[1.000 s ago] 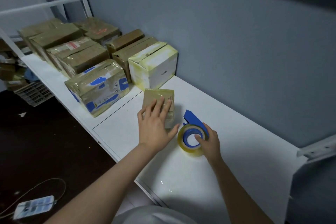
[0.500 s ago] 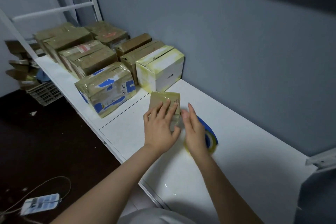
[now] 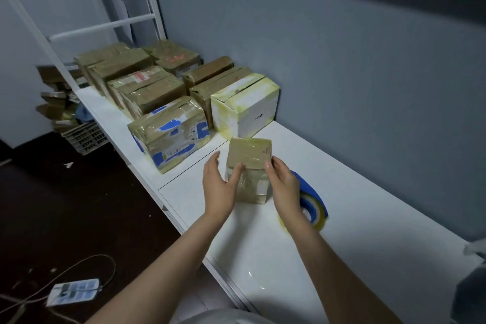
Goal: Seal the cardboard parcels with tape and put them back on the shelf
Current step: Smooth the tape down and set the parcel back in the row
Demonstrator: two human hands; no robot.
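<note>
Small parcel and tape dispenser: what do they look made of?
Small parcel: brown cardboard, apparently, wrapped in glossy clear tape that shows glare streaks. Tape dispenser: blue, smooth, probably plastic; its roll looks like yellowish translucent film.

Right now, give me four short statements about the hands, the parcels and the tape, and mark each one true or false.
1. The small parcel sits between the left hand and the right hand. True.
2. The right hand holds the tape dispenser. False: the tape dispenser lies on the shelf behind that hand, which grips the small parcel's right side.
3. The white box stands just beyond the small parcel, by the wall. True.
4. The blue-patched parcel is stacked on top of the white box. False: it stands on the shelf itself, to the left of the white box.
</note>
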